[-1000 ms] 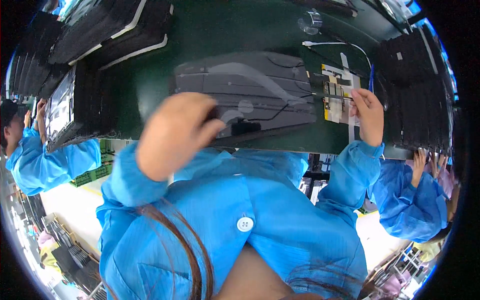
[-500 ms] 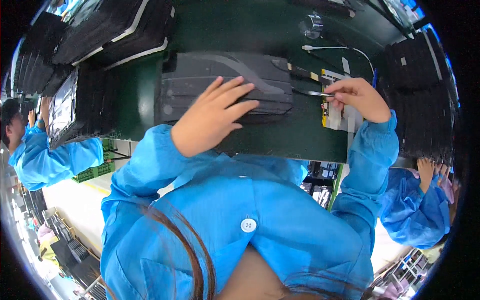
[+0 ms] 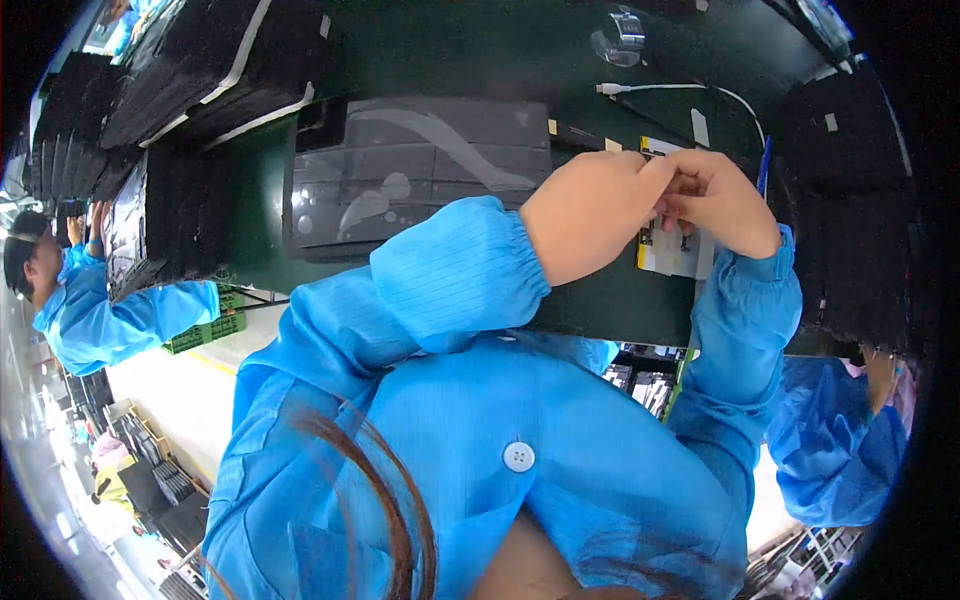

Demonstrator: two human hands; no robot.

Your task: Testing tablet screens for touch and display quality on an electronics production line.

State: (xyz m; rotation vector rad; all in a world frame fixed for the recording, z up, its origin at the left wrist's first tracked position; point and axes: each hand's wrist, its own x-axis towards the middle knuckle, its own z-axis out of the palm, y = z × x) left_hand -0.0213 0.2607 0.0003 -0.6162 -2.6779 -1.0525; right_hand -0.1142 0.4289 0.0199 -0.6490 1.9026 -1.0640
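My left hand (image 3: pixel 592 212) reaches across to the right, its back toward me and its fingers curled in and partly hidden. The fingertips meet those of my right hand (image 3: pixel 728 203), which is closed in a pinch. Whatever lies between them is hidden; no tweezers can be seen. Both hands are over a flat pale silver piece (image 3: pixel 668 255) with yellow edges. To the left, a flat black panel (image 3: pixel 440 180) covered with glossy clear film lies on the dark green table (image 3: pixel 400 50). My left sleeve overlaps its near edge.
Behind my hands lie a white cable (image 3: pixel 660 87) and a roll of clear tape (image 3: pixel 617 42). Stacks of black sheets (image 3: pixel 845 200) stand at the right, and more black stacks (image 3: pixel 180 80) at the left. Co-workers in blue sleeves (image 3: pixel 130 325) are on both sides.
My left hand has left the black panel and moved right to join my right hand. The tweezers in my right hand have gone out of sight. The view has shifted slightly.
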